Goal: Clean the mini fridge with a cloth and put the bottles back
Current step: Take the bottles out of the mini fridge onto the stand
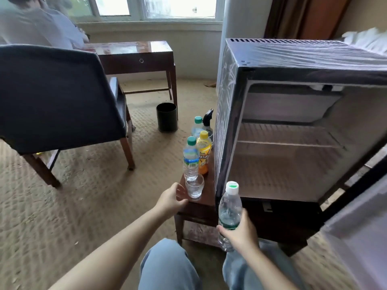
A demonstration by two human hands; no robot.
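1. Beige patterned carpet covers the floor; a dark chair stands at left and a black bin beyond it.
2. At right the mini fridge stands open, its wire shelf showing. Its door is cut off by the frame's right edge, and the top compartment is too dim to read.
3. Just left of the fridge, a low bench carries a green-capped water bottle, an orange juice bottle touching it, a second water bottle behind, and a drinking glass in front.
4. A spray bottle at the back is half hidden by the fridge's corner.
5. The right hand grips a clear white-capped bottle round its lower half, upright, in front of the fridge's bottom corner.
6. The left hand is spread wide at the bench's near edge, just beside the glass, holding nothing; whether it touches the glass cannot be told.
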